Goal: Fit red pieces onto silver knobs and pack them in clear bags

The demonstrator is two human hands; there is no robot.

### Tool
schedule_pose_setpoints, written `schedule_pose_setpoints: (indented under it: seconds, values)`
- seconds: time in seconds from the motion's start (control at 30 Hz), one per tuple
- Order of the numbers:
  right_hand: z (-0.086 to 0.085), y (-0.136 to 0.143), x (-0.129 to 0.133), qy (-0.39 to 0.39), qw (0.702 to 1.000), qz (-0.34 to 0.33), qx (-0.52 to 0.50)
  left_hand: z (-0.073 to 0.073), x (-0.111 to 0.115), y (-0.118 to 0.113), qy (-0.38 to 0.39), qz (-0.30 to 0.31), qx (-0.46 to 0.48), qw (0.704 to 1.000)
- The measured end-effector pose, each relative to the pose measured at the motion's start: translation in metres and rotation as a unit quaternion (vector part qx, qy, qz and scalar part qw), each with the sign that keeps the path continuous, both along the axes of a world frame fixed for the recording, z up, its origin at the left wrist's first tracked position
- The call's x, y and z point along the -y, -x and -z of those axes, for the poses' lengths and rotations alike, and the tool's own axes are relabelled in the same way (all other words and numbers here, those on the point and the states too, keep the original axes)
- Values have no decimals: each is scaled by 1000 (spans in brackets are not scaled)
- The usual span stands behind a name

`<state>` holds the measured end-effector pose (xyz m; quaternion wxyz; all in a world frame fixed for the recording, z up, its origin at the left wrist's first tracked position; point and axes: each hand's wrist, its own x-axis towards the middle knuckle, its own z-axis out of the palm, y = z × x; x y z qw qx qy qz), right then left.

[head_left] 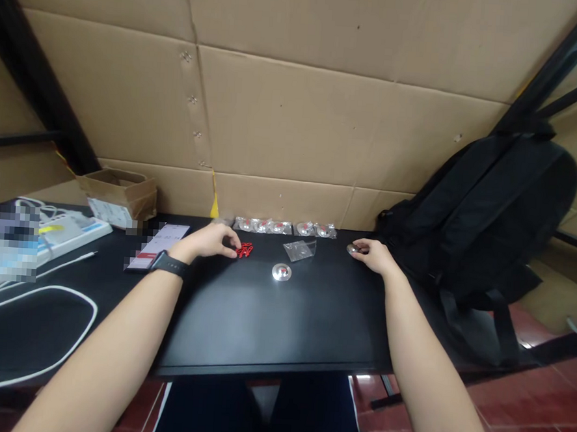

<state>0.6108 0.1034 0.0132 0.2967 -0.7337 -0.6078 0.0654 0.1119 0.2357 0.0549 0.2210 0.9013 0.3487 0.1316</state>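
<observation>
Red looped pieces lie in a small heap on the black table. My left hand, with a dark watch on the wrist, reaches the heap's left edge. Its thumb and index fingertips are close together there; whether a piece is between them is too small to tell. At the right, my right hand pinches a shiny round metal disc by its edge. Another metal disc with a raised centre and a red spot lies mid-table. Behind it is a clear plastic bag.
Several bagged discs line the back edge by the cardboard wall. A phone, a cardboard box, white cables and a power strip are at the left. A black backpack stands at the right.
</observation>
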Motion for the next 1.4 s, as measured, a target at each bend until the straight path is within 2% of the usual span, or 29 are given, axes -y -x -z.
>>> schedule_pose_setpoints:
  seconds: [0.1,0.27,0.4,0.67,0.83,1.07,1.2,1.3,1.4]
  values:
    - [0,-2,1,6,1000,3,-5,7,5,-13,-9,0,17,1000]
    - [-1,-1,3,-3,1000,20,12,14,14,-37,-111,-39,9,993]
    - [2,0,0,-15,1000,18,19,17,21,-45,-166,-67,-9,984]
    - [10,-8,-5,-21,1000,19,5,11,30,-50,-187,-64,-16,980]
    - [9,-6,-6,-17,999,25,11,3,37,-54,-200,-95,26,975]
    - [8,-5,-5,-28,999,28,-8,-4,42,-58,-148,-78,81,983]
    - [5,-4,-4,-70,996,30,-48,-3,41,-60,-137,-57,94,984]
    - [-4,8,-3,-128,987,-6,-99,-5,46,-64,-148,-53,124,980]
    - [-20,41,2,-178,976,-63,-104,-9,57,-71,-129,-40,193,972]
